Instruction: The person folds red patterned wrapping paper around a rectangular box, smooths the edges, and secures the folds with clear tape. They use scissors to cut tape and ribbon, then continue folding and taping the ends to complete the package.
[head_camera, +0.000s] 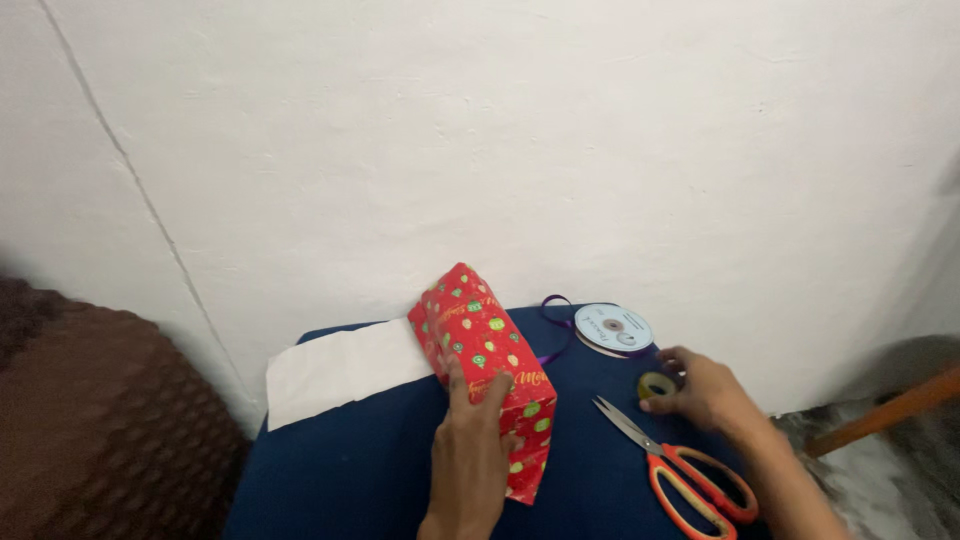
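A box wrapped in red patterned gift paper (483, 370) lies at a slant on the dark blue bench (360, 470), its far end toward the white wall (500, 130). The left hand (468, 460) rests flat on the near part of the box, fingers (455, 378) stretched along its top, pressing rather than gripping. To the right, the right hand (705, 392) lies on the bench with its fingers curled narrowly on a small roll of clear tape (655, 384). Just near of that hand lie orange-handled scissors (680, 470), blades pointing far-left. Farther off sits a white spool of purple ribbon (612, 329). A white sheet of paper (340, 370) lies left of the box, touching it.
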